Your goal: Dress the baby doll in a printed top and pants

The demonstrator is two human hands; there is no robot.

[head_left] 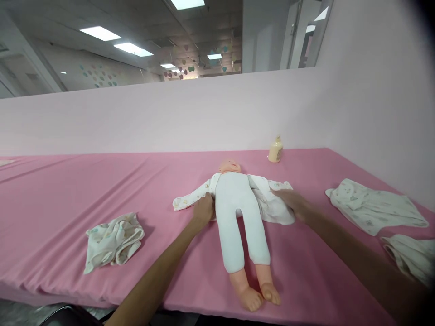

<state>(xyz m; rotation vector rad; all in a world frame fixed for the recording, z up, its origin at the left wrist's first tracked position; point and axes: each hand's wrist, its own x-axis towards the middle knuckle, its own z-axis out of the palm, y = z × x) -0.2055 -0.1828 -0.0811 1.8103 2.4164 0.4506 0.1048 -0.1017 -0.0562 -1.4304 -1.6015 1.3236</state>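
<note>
The doll [234,194]: matt cloth body, smooth plastic-looking feet [252,299] — baby jacket [273,211], thin cloth; sheet [163,179], creased matt cloth; pump bottle [275,152] — smooth plastic.

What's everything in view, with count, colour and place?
doll: 1, white, peach head and feet, centre
shirt: 1, printed white, beneath doll
bottle: 1, cream, sheet's back right
crumpled cloth: 1, patterned white, left of doll
flat garment: 1, patterned white, right of doll
cut-off cloth: 1, whitish, right edge
pale item: 1, whitish, left edge
sheet: 1, pink, under these
near walls: 2, white, behind and right
ceiling lights: several, white, background
hearts: several, mixed colours, background
dark object: 1, black, bottom left
left hand: 1, bare, at shirt
right hand: 1, bare, at shirt
</note>
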